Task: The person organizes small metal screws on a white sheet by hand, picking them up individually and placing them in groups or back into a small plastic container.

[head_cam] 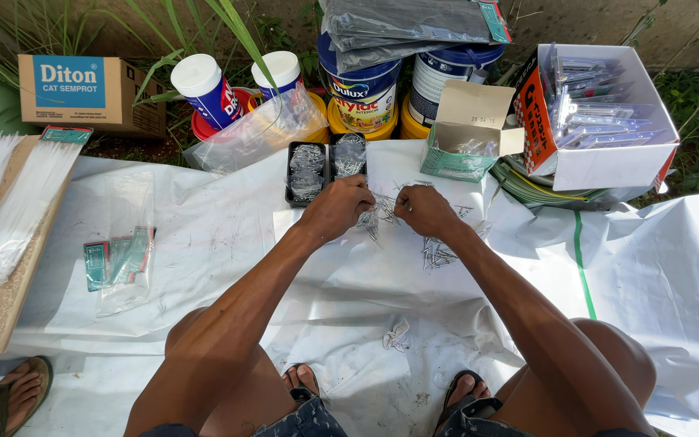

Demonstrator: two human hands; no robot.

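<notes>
The nails (438, 252) lie scattered on the white sheet (204, 235) before me. My left hand (340, 206) curls its fingers around a few of them; my right hand (424, 209) pinches more. Just beyond sit a black tray (307, 171) of nails and an open green box (463, 133).

Both bare forearms extend forward from the knees and converge at centre. Left hand (338, 208) and right hand (424, 210) lie knuckles up, close together but apart, fingers curled downward; each grip is hidden beneath the hand.
</notes>
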